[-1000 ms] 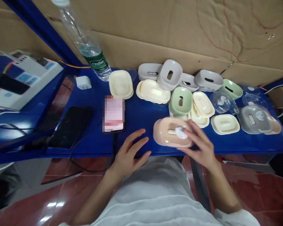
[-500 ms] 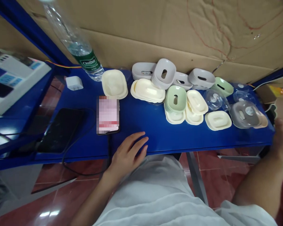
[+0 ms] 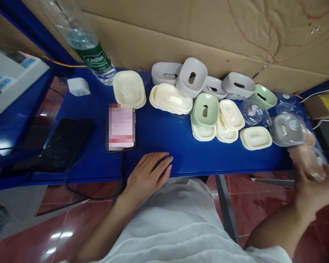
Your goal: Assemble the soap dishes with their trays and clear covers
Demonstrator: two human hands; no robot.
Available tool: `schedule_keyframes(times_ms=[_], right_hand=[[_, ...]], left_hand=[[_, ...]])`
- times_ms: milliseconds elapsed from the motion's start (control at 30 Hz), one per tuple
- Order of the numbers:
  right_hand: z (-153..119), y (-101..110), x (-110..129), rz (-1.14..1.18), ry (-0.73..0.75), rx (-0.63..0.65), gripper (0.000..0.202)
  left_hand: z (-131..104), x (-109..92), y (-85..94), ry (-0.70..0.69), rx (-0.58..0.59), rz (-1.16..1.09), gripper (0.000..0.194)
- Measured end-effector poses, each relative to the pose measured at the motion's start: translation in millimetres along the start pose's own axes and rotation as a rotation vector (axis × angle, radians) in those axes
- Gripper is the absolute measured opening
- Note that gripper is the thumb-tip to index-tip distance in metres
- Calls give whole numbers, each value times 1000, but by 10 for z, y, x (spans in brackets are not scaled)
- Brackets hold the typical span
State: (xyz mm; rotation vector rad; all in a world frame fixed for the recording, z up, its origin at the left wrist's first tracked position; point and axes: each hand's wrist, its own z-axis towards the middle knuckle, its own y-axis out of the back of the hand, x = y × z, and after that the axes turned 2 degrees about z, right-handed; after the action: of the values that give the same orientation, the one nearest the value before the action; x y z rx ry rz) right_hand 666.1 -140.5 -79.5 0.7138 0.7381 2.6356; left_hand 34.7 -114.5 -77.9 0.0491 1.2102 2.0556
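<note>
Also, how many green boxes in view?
2: one green box in the middle, partly over a cream lid; a second green box at back right, beside a grey box. More may be hidden.

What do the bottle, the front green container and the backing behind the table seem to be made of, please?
Bottle: probably glossy plastic, as it is see-through with highlights.
Front green container: likely moulded plastic with a soft sheen, judging by its smooth, rounded edges.
Backing: apparently matte brown cardboard, given its creases and fold line.
</note>
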Motion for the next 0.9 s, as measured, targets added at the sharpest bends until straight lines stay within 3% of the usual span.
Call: schedule_keyframes(times_ms=[100, 200, 267, 333, 400, 433, 467, 533, 600, 667, 767, 900], right_hand=[[-24, -270, 36, -87, -102, 80, 97], [47, -528, -34, -24, -84, 175, 93], [85, -624, -76, 20, -70, 244, 103], [65, -634, 24, 69, 1, 167, 114], [-42, -558, 376, 157, 160, -59, 105], [-130, -496, 658, 212, 253, -193, 91], [-237, -425, 998, 263, 307, -233, 79], [-481, -282, 1778, 347, 371, -91, 59], [-715, -185, 2533, 416, 591, 305, 42], [-890, -169, 3111, 431, 790, 536, 43], [-999, -254, 3527, 308, 908, 695, 49], [-957, -236, 3483, 347, 988, 739, 36]], left_hand=[[6, 3, -4, 0, 3, -9, 23], [15, 4, -1, -5, 4, -5, 21], [18, 3, -2, -10, -5, 1, 20], [16, 2, -6, -8, -4, 8, 20], [10, 3, -12, -3, 6, 16, 20], [6, 5, -15, -3, 13, 18, 21], [3, 8, -16, -6, 16, 19, 21], [0, 16, -18, -18, 16, 18, 22], [1, 23, -16, -28, 11, 16, 22], [7, 27, -11, -30, 7, 13, 22], [13, 29, -4, -25, 1, 1, 22], [-2, 27, 13, -10, -8, -20, 33]])
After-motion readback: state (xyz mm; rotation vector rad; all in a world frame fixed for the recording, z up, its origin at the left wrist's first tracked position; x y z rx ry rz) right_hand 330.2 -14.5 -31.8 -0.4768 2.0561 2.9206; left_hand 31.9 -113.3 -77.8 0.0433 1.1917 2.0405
